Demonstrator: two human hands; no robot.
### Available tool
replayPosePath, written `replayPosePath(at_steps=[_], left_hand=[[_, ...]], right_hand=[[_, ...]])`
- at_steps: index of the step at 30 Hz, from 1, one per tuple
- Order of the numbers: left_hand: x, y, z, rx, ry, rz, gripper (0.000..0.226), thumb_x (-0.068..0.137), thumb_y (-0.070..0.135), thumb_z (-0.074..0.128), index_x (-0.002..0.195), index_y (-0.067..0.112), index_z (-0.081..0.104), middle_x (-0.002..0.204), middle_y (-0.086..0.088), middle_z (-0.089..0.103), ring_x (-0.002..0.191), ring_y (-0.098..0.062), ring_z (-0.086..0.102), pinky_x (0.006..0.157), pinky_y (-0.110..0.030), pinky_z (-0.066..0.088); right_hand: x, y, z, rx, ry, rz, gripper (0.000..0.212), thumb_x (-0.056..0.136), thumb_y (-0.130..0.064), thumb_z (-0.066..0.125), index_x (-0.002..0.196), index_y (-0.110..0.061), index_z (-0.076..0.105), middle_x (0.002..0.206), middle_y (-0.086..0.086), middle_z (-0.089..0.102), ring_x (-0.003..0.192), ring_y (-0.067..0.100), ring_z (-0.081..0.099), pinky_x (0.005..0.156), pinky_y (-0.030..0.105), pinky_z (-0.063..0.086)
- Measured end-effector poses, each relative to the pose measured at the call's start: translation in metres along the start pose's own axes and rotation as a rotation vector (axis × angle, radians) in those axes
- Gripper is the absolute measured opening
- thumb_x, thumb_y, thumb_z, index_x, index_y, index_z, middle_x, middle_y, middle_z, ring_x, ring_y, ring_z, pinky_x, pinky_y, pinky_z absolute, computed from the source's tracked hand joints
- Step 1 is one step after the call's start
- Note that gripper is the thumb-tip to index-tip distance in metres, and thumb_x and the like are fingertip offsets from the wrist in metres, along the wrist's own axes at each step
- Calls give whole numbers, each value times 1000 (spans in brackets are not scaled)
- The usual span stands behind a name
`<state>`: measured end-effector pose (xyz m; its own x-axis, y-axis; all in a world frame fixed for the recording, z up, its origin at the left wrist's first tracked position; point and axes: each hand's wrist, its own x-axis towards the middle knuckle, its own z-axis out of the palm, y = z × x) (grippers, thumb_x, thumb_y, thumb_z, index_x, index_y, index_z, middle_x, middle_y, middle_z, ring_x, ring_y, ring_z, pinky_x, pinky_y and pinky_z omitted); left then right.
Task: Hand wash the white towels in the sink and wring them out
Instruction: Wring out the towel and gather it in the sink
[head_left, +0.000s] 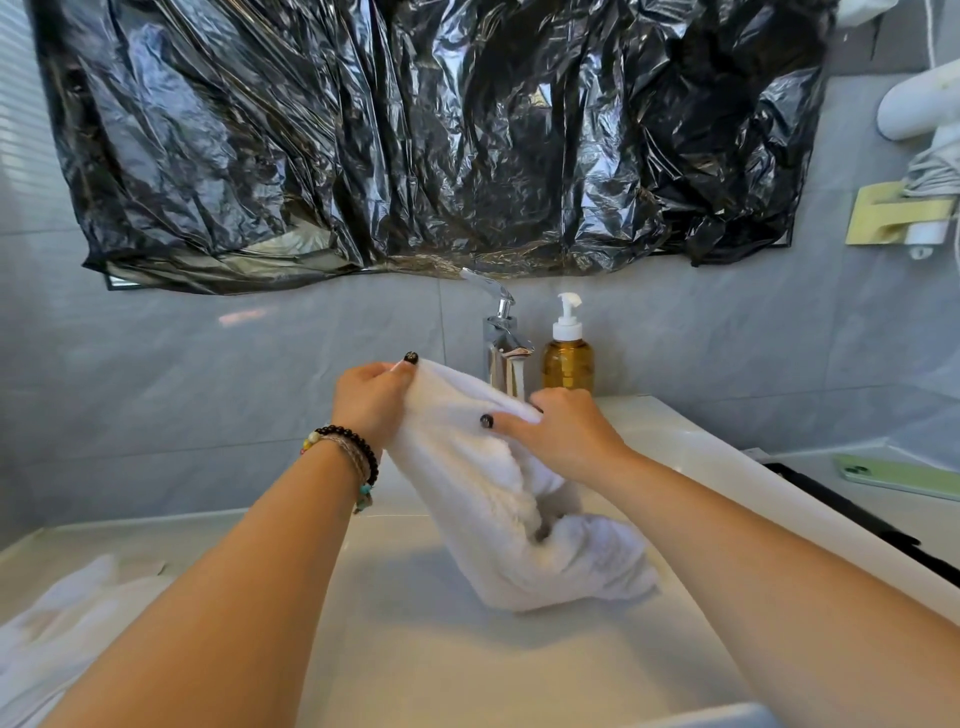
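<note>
A white towel (488, 499) hangs by its upper edge over the white sink (415, 649), its lower part bunched on the basin floor. My left hand (371, 400) pinches the towel's top left corner. My right hand (563, 431) grips the top edge a little lower and to the right, thumb on the front of the cloth. Both hands are just in front of the chrome tap (501, 338). A second white towel (67, 613) lies on the counter at the left.
An amber soap pump bottle (568, 353) stands right of the tap. A green phone (898, 475) lies on the right ledge. Black plastic sheeting (415, 135) covers the mirror above. A hair dryer in its holder (914, 156) hangs on the right wall.
</note>
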<state>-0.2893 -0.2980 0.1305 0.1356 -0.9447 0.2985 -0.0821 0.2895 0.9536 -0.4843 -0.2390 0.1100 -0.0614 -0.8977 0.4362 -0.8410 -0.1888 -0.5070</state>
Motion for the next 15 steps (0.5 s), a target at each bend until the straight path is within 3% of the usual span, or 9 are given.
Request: replayPosePath(at_steps=[2,4,6,7,9,12,15], left_hand=[[1,2,0,-8,-12,4,23,91,26,67,74,11,68,79,-11,65,72,-26,60,77,-42,55],[0,1,-2,10,-34,7,23,86,26,71,71,11,65,75,-11,62,71,-25,58,70,-38,51],[-3,-4,-5,114,-70,33,32,84,29,74,62,14,57,66,-8,54,66,-22,52,64,-32,44],[-6,-7,-6,205,-106,47,39,84,32,75,58,16,51,63,-5,48,63,-20,47,61,-29,39],[-10,-13,-4,372,-201,55,46,80,40,78,57,17,46,60,-3,42,60,-19,41,58,-28,32],[-18,-18,6,450,-355,59,50,68,52,82,59,19,45,59,4,43,60,-16,41,58,-27,31],[-30,-17,21,399,-537,34,35,80,39,80,79,16,54,71,2,53,67,-14,48,60,-24,35]], right_hand=[[3,4,-2,-37,-31,-8,52,88,-62,52,74,-13,60,74,4,59,67,19,53,61,33,42],[3,17,-3,152,-162,8,37,91,-48,58,84,-13,62,81,5,59,72,19,52,65,32,39],[-1,30,-3,216,-288,12,17,92,-27,63,80,-15,58,78,2,55,72,16,49,65,29,36],[-3,35,-2,209,-308,17,20,91,-18,62,74,-14,55,74,2,51,69,15,45,63,28,34],[-4,34,3,182,-221,50,34,93,-12,58,62,-13,45,65,1,42,64,14,37,59,29,28],[-3,15,7,211,-52,100,43,95,-20,52,53,-16,41,58,0,40,58,17,35,56,30,26],[-3,0,11,361,30,106,38,90,-21,58,54,-12,50,56,2,44,59,18,40,59,31,29]])
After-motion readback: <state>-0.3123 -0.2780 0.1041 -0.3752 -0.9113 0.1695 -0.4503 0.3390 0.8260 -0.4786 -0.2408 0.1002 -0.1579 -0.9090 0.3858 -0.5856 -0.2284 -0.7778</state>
